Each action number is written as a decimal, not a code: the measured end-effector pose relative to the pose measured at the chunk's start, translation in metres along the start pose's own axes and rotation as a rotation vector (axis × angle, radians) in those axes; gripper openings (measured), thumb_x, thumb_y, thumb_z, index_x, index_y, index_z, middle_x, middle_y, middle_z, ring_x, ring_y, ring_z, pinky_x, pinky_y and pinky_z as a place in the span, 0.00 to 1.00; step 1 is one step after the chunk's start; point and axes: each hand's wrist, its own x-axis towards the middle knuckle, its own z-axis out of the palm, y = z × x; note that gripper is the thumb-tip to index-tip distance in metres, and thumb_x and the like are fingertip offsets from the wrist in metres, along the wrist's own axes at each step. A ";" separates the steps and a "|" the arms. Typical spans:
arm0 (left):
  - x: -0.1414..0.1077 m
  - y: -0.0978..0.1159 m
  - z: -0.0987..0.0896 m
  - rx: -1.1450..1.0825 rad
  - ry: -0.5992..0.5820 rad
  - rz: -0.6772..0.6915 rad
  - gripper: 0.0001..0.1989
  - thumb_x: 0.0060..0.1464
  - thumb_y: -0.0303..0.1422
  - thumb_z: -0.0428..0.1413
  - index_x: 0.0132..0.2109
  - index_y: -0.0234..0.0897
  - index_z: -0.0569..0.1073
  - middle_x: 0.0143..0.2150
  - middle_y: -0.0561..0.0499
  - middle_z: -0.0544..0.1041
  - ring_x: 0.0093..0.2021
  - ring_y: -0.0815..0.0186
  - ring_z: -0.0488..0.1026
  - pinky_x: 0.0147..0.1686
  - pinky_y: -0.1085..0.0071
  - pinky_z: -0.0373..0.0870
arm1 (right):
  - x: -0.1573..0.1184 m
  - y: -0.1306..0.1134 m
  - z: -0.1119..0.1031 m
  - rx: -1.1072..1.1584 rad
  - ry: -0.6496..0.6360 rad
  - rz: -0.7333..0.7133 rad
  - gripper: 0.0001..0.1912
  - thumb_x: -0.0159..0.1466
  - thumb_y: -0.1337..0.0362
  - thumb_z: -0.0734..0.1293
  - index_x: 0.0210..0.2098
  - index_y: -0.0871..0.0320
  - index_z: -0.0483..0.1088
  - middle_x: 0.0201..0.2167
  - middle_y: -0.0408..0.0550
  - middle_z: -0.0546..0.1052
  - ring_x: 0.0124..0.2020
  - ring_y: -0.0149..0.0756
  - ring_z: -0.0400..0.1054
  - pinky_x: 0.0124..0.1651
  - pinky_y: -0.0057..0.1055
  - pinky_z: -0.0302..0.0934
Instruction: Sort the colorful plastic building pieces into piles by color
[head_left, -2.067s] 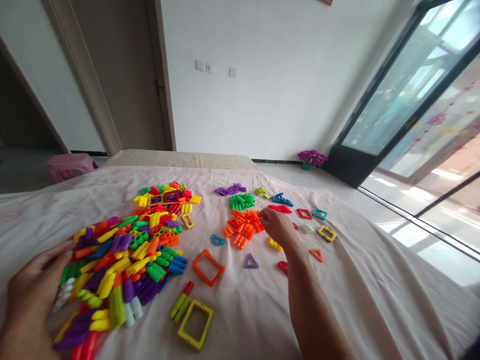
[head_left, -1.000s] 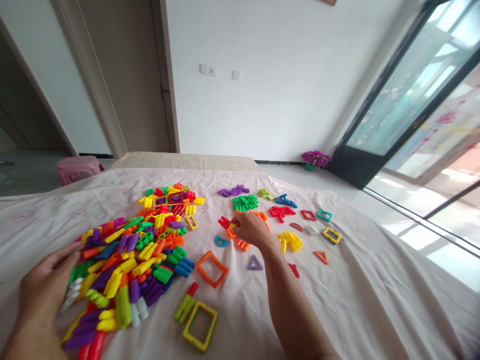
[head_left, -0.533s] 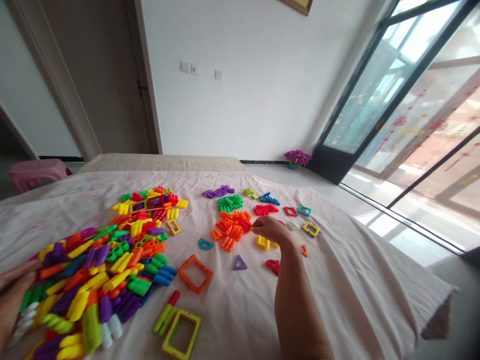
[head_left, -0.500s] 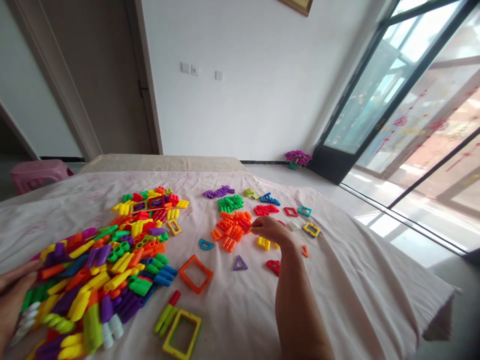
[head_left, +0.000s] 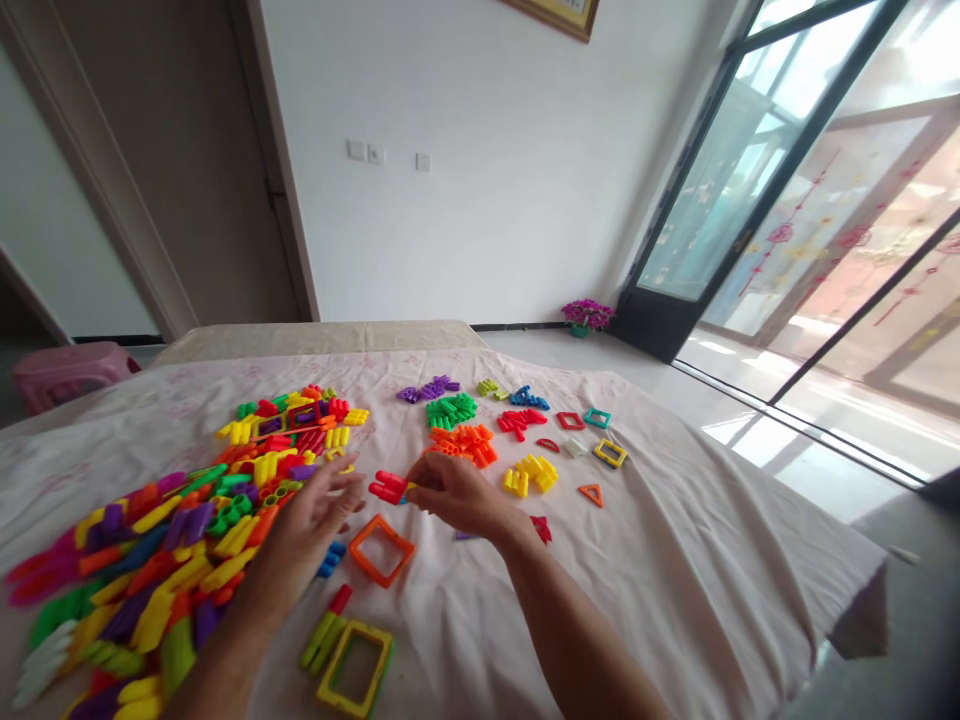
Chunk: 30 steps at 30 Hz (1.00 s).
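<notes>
My right hand [head_left: 457, 492] pinches a red plastic building block [head_left: 387, 487] made of joined tubes, above the middle of the cloth. A bit of yellow shows at its fingertips, beside the red. To the left, my left hand [head_left: 319, 510] is open, fingers apart, a short gap from the red block. It hovers over the right edge of a large mixed heap of coloured tube blocks [head_left: 180, 530]. Just behind my right hand lies a pile of orange blocks [head_left: 466, 443], partly covered by it. An orange square frame [head_left: 382, 551] lies between my forearms.
Sorted piles lie beyond: green blocks [head_left: 451, 410], purple blocks [head_left: 429, 388], red blocks [head_left: 523, 423], yellow blocks [head_left: 531, 475] and blue blocks [head_left: 529, 397]. Loose frames, such as a yellow frame [head_left: 355, 668] and an orange triangle [head_left: 592, 494], rest on the pale tablecloth [head_left: 675, 560].
My right hand has moved left and nearer from the orange pile and now holds a red block. My left hand has come right from the heap's far left side.
</notes>
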 end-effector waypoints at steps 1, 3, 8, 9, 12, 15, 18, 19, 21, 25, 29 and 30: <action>-0.002 -0.002 0.021 -0.017 -0.066 -0.002 0.36 0.46 0.56 0.61 0.57 0.37 0.73 0.49 0.39 0.78 0.43 0.53 0.78 0.38 0.64 0.75 | -0.004 -0.005 0.003 -0.035 0.017 -0.012 0.06 0.64 0.62 0.68 0.38 0.59 0.72 0.28 0.40 0.72 0.28 0.26 0.64 0.29 0.22 0.55; -0.008 -0.008 0.050 -0.007 -0.101 -0.010 0.30 0.48 0.55 0.60 0.50 0.36 0.76 0.41 0.42 0.80 0.39 0.55 0.78 0.36 0.66 0.74 | -0.013 -0.009 0.006 -0.099 0.059 -0.028 0.06 0.65 0.62 0.67 0.38 0.59 0.71 0.28 0.40 0.72 0.27 0.26 0.63 0.28 0.22 0.54; -0.005 -0.033 0.053 -0.077 -0.019 -0.032 0.25 0.50 0.53 0.60 0.43 0.36 0.75 0.37 0.46 0.80 0.38 0.58 0.77 0.38 0.68 0.73 | -0.034 0.020 -0.013 -0.338 0.187 0.037 0.02 0.65 0.67 0.65 0.37 0.58 0.71 0.31 0.42 0.75 0.32 0.29 0.66 0.33 0.24 0.54; -0.002 -0.039 0.049 -0.109 -0.009 -0.043 0.25 0.49 0.53 0.60 0.43 0.36 0.75 0.38 0.46 0.80 0.39 0.58 0.77 0.40 0.68 0.73 | -0.038 0.031 -0.022 -0.418 0.248 0.103 0.03 0.65 0.67 0.65 0.37 0.58 0.71 0.32 0.43 0.76 0.33 0.30 0.67 0.35 0.25 0.54; 0.006 -0.053 0.041 -0.163 -0.027 -0.076 0.27 0.48 0.53 0.61 0.45 0.35 0.74 0.37 0.46 0.80 0.39 0.58 0.77 0.40 0.67 0.74 | -0.050 0.064 -0.051 -0.611 0.413 0.356 0.05 0.65 0.66 0.65 0.40 0.58 0.72 0.38 0.48 0.78 0.41 0.36 0.70 0.39 0.28 0.55; 0.010 -0.061 0.039 -0.140 -0.062 -0.093 0.27 0.48 0.53 0.61 0.46 0.35 0.74 0.36 0.46 0.80 0.38 0.58 0.77 0.39 0.67 0.74 | -0.058 0.087 -0.076 -0.673 0.448 0.524 0.08 0.66 0.67 0.64 0.43 0.58 0.73 0.43 0.51 0.78 0.46 0.38 0.71 0.43 0.29 0.57; 0.010 -0.061 0.041 -0.078 -0.098 -0.067 0.25 0.49 0.50 0.61 0.47 0.36 0.74 0.36 0.47 0.79 0.39 0.58 0.77 0.40 0.67 0.74 | -0.060 0.092 -0.085 -0.676 0.509 0.560 0.11 0.65 0.66 0.66 0.47 0.58 0.73 0.49 0.53 0.76 0.49 0.40 0.70 0.46 0.31 0.58; 0.009 -0.060 0.042 -0.069 -0.102 -0.050 0.25 0.49 0.49 0.62 0.48 0.37 0.73 0.38 0.47 0.79 0.39 0.58 0.77 0.40 0.67 0.74 | -0.059 0.088 -0.082 -0.659 0.541 0.536 0.12 0.65 0.66 0.66 0.48 0.58 0.73 0.50 0.54 0.76 0.50 0.40 0.70 0.47 0.31 0.59; 0.005 -0.054 0.046 -0.078 -0.108 -0.020 0.27 0.48 0.47 0.63 0.52 0.37 0.71 0.41 0.46 0.79 0.40 0.58 0.78 0.39 0.67 0.75 | -0.055 0.075 -0.068 -0.559 0.555 0.426 0.11 0.66 0.65 0.65 0.46 0.57 0.74 0.47 0.52 0.77 0.46 0.39 0.71 0.46 0.31 0.60; -0.008 -0.043 0.059 -0.123 -0.145 -0.012 0.37 0.46 0.45 0.66 0.60 0.38 0.64 0.40 0.47 0.79 0.40 0.57 0.78 0.39 0.64 0.77 | -0.045 0.036 -0.015 -0.154 0.295 0.063 0.12 0.65 0.59 0.68 0.46 0.55 0.75 0.41 0.47 0.79 0.37 0.33 0.71 0.39 0.27 0.63; -0.013 -0.034 0.065 -0.138 -0.193 0.009 0.42 0.46 0.45 0.66 0.64 0.38 0.59 0.40 0.46 0.78 0.41 0.55 0.79 0.40 0.61 0.78 | -0.032 0.017 0.018 0.026 0.146 -0.093 0.10 0.64 0.59 0.69 0.42 0.57 0.76 0.33 0.43 0.77 0.31 0.29 0.68 0.33 0.24 0.60; -0.011 -0.031 0.059 -0.124 -0.196 0.019 0.43 0.45 0.45 0.66 0.64 0.38 0.60 0.41 0.45 0.78 0.40 0.54 0.79 0.39 0.61 0.79 | -0.027 0.020 0.015 0.031 0.155 -0.084 0.10 0.64 0.59 0.68 0.40 0.58 0.77 0.31 0.43 0.77 0.30 0.29 0.67 0.32 0.24 0.59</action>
